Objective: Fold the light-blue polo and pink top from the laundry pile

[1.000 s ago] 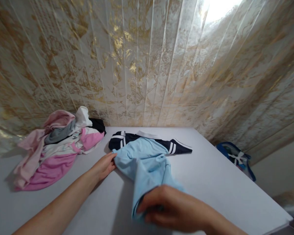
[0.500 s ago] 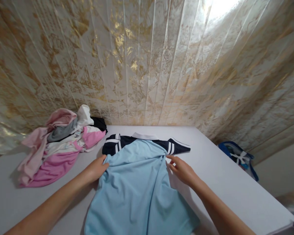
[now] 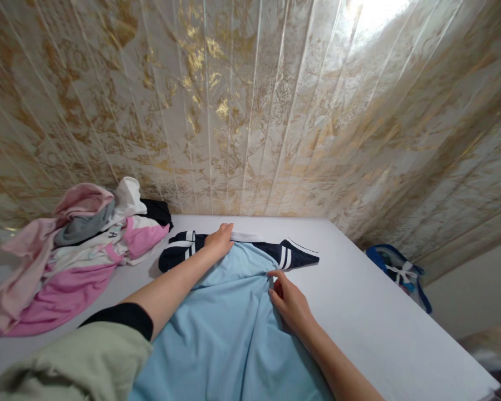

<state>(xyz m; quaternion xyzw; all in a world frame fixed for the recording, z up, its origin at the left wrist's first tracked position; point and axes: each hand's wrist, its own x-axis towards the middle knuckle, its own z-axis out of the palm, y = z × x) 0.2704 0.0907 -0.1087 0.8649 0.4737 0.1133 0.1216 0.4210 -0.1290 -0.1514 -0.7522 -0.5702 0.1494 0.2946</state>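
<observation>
Left hand (image 3: 219,240): has moved since half a second ago, from the shirt's (image 3: 217,328) side up to its collar (image 3: 247,237); whether this grip clamps cloth, we cannot tell.
Our sleeve (image 3: 79,362): green, black at its edge.
Shirt: light blue, spread before us on the white surface (image 3: 379,312), collar away from us.
Right hand (image 3: 291,301): at the shirt's right edge, just below the navy sleeve (image 3: 300,255); we cannot tell whether thumb and forefinger pinch it.
Clothes (image 3: 73,292): heaped on our left.
Bag (image 3: 401,275): blue-edged, by the surface's right edge.
Backdrop (image 3: 242,111): gold-patterned.
</observation>
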